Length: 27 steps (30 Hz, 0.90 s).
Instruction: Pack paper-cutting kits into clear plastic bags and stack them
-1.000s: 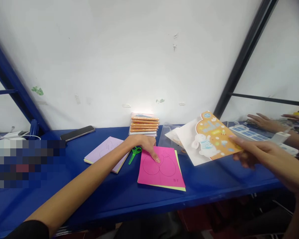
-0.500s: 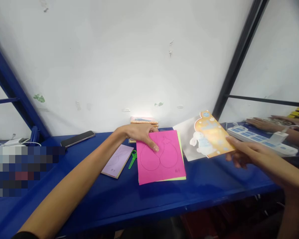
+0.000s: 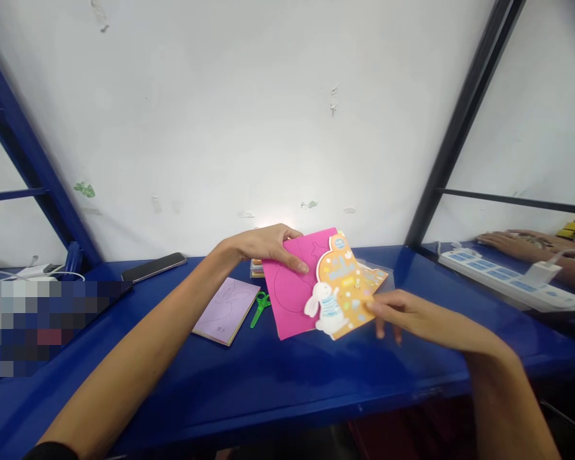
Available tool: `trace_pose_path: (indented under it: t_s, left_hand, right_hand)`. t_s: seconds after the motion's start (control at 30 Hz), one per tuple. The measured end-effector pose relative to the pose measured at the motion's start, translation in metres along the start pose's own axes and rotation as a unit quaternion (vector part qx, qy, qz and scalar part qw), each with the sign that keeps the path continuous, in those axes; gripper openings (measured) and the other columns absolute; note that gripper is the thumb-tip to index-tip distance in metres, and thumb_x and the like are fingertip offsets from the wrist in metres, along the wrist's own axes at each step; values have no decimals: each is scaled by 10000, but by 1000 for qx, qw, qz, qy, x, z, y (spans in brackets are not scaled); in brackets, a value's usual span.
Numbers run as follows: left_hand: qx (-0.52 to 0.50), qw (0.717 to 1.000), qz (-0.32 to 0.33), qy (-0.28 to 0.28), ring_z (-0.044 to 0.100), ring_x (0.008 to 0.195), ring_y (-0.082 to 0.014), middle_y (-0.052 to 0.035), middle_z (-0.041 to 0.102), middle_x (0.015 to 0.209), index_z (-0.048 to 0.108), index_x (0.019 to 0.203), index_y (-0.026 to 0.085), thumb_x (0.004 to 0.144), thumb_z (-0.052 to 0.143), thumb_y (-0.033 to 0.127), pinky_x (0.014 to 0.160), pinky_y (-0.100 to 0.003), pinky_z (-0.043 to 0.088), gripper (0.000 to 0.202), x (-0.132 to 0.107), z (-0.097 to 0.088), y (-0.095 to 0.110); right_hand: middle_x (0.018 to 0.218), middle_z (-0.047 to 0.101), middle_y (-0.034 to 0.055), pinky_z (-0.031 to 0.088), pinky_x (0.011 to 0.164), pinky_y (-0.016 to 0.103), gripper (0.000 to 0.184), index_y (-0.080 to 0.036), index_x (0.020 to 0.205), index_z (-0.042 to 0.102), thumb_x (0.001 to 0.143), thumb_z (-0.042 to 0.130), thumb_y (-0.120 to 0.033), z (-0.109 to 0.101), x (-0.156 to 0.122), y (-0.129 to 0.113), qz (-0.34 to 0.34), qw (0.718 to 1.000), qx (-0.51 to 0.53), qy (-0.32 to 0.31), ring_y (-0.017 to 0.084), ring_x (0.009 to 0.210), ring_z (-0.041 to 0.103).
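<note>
My left hand [image 3: 271, 246] grips a stack of pink paper [image 3: 287, 303] by its upper left edge, thumb on top; a curved outline is drawn on the top sheet. In my right hand [image 3: 407, 313] is an orange card [image 3: 347, 297] printed with a white rabbit, pinched at its lower right corner. The card overlaps the right part of the pink paper. Behind it, clear plastic [image 3: 388, 281] and more orange print show, partly hidden. Green scissors [image 3: 260, 308] and a lilac paper pad [image 3: 225, 313] with a drawn outline lie left of the pink paper.
A phone [image 3: 154, 267] lies at the back left of the blue table [image 3: 211, 390]. Small stacked packs [image 3: 257, 268] sit behind my left hand. To the right are a white power strip [image 3: 508, 278] and another person's hands [image 3: 508, 241]. The wall stands behind.
My right hand has brought the orange card leftward, over the pink paper. The pink paper has tilted and risen slightly in my left hand. The view has shifted a little.
</note>
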State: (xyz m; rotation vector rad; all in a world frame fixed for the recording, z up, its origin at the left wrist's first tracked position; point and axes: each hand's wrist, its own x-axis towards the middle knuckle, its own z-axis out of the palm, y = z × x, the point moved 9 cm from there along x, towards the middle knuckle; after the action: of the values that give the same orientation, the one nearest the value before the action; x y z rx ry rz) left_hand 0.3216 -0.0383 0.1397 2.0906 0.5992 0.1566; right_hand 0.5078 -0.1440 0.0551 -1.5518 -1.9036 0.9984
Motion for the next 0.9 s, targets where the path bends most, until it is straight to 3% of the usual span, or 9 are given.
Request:
trace_pose_path:
  t_s: [0.07, 0.2, 0.37, 0.53, 0.63, 0.77, 0.83, 0.9]
  left_hand:
    - [25, 1000, -2, 0, 741, 795, -215, -91, 786, 997, 696, 1025, 198, 661, 896, 440, 654, -308, 561, 481, -4, 3, 6]
    - [84, 996, 25, 10, 683, 738, -185, -45, 739, 936, 662, 913, 207, 645, 883, 429, 603, -301, 483, 412, -7, 11, 22]
    - [181, 979, 77, 50, 565, 669, -144, 5, 599, 801, 462, 714, 217, 674, 841, 496, 553, -298, 350, 472, -6, 21, 38]
    - [361, 927, 74, 73, 503, 672, -149, 4, 568, 771, 448, 717, 215, 784, 736, 502, 553, -312, 274, 412, 1, 39, 40]
    - [437, 896, 44, 67, 529, 690, -171, -21, 605, 790, 520, 784, 206, 833, 706, 481, 576, -318, 308, 336, 3, 50, 36]
    - [480, 862, 70, 145, 570, 984, -271, -110, 611, 1076, 584, 977, 191, 842, 676, 587, 769, -355, 418, 429, -5, 46, 50]
    - [442, 877, 83, 169, 568, 1042, -270, -124, 569, 1233, 547, 1187, 203, 826, 664, 653, 847, -369, 432, 589, -7, 43, 53]
    - [389, 907, 85, 140, 595, 1014, -243, -118, 570, 1292, 440, 1373, 230, 840, 628, 686, 844, -354, 444, 726, -4, 47, 49]
  right_hand:
    - [886, 754, 41, 565, 648, 295, 429, -202, 908, 757, 920, 625, -611, 10, 8, -15, -44, 999, -6, -16, 200, 745, 691]
    - [1032, 789, 41, 592, 859, 382, 289, -243, 1058, 787, 867, 749, -457, 13, 17, -36, -96, 994, 44, 23, 267, 973, 729]
    - [1168, 782, 69, 594, 914, 432, 384, -239, 1187, 769, 826, 795, -370, 13, 20, -35, -82, 989, 115, 45, 305, 1049, 740]
    - [1147, 793, 61, 600, 921, 458, 440, -229, 1177, 755, 771, 839, -378, 20, 21, -24, -41, 993, 109, 19, 318, 1032, 748]
    - [1177, 786, 57, 598, 934, 453, 482, -232, 1199, 734, 757, 851, -384, 23, 23, -25, -43, 994, 101, 12, 315, 1053, 742]
    - [1239, 765, 49, 574, 986, 456, 513, -244, 1245, 716, 773, 839, -404, 25, 23, -26, -51, 995, 81, 13, 318, 1118, 718]
    - [1267, 753, 45, 571, 994, 467, 530, -256, 1275, 703, 783, 830, -407, 28, 24, -25, -53, 995, 86, 4, 325, 1142, 708]
    - [1278, 748, 39, 570, 996, 477, 518, -271, 1289, 699, 801, 815, -404, 29, 24, -25, -56, 995, 86, 1, 326, 1149, 704]
